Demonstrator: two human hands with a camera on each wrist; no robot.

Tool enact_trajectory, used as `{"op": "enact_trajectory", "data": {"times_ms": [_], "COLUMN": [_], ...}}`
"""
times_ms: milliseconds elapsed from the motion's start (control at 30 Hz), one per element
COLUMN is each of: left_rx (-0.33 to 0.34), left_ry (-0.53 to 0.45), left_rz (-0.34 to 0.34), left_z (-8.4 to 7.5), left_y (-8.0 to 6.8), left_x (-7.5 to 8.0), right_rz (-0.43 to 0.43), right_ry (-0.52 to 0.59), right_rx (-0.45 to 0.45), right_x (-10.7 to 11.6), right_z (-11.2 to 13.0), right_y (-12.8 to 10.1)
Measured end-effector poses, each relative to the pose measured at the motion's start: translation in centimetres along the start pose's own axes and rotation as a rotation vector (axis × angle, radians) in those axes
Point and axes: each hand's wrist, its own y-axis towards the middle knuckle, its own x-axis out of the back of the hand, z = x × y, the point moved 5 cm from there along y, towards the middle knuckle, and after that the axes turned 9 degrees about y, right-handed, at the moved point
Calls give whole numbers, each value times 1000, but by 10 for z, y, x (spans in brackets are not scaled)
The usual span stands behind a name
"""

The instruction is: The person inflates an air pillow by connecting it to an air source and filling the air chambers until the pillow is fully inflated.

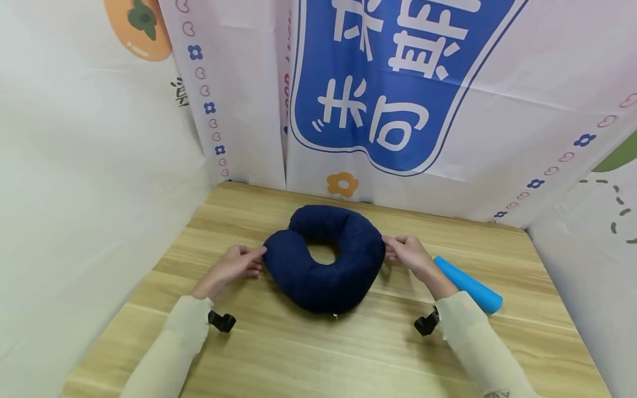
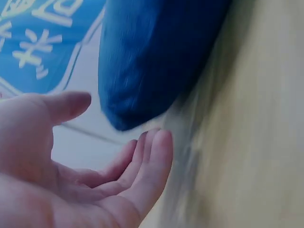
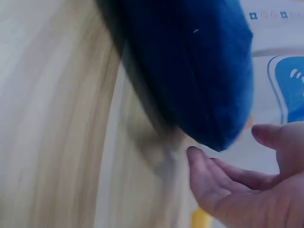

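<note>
A navy blue U-shaped neck pillow [image 1: 338, 284] lies on the wooden table, its opening toward the upper left. My left hand [image 1: 239, 262] is at the pillow's left end, fingertips by the cloth. On the opposite side, my right hand [image 1: 409, 254] is at its right edge. The left wrist view has the left hand [image 2: 95, 175] with thumb and fingers spread apart below the pillow [image 2: 147, 66]. Likewise, the right hand [image 3: 247, 185] has thumb and fingers apart near the pillow's edge [image 3: 204, 80]. Neither hand visibly grips the cloth.
A bright blue cylinder [image 1: 468, 284] lies right of the pillow, partly behind the right forearm. White printed sheets with a blue sign [image 1: 378, 94] stand behind the table [image 1: 318, 359], and pale walls flank it. Small black devices [image 1: 222, 321] sit on both wrists.
</note>
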Motion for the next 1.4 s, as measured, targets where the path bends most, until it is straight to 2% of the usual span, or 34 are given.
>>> {"op": "enact_trajectory", "data": {"times_ms": [100,200,300,433,567,667,833,967,1067,1100,1167,1300,1400], "left_rx": [-3,-2,-3,-25,-47,-65,-106,-156,-195,-201,-198,-142,-126], "left_ry": [-33,-79,-68,-32,-93,-134,-141,-61,53,86,136,133,115], "left_rz": [-42,-26,19,46,71,132,233,323,358,350,287,80,-8], "left_z": [-3,-6,-11,-15,-11,-10,-12,-14,-16,-17,-19,-19,-19], "left_y": [15,29,41,48,37,22,-12,-30,-29,-27,-20,4,25], "left_x": [14,19,15,6,3,-4,-31,-57,-59,-54,-37,7,26], "right_rz": [38,113,152,97,38,-1,-59,-65,-65,-65,-65,-51,16], "right_ry": [-87,-121,-103,-68,-57,-49,-119,-192,-216,-235,-287,-450,-484], "right_rx": [-1,-18,-33,-28,-24,-4,72,116,123,122,124,121,103], "right_x": [-1,-11,-24,-32,-29,-20,-5,1,6,8,13,25,20], "right_z": [0,-6,-14,-18,-8,5,21,19,13,12,10,13,12], "right_y": [-18,-37,-50,-53,-42,-28,-3,12,13,10,1,-29,-50]}}
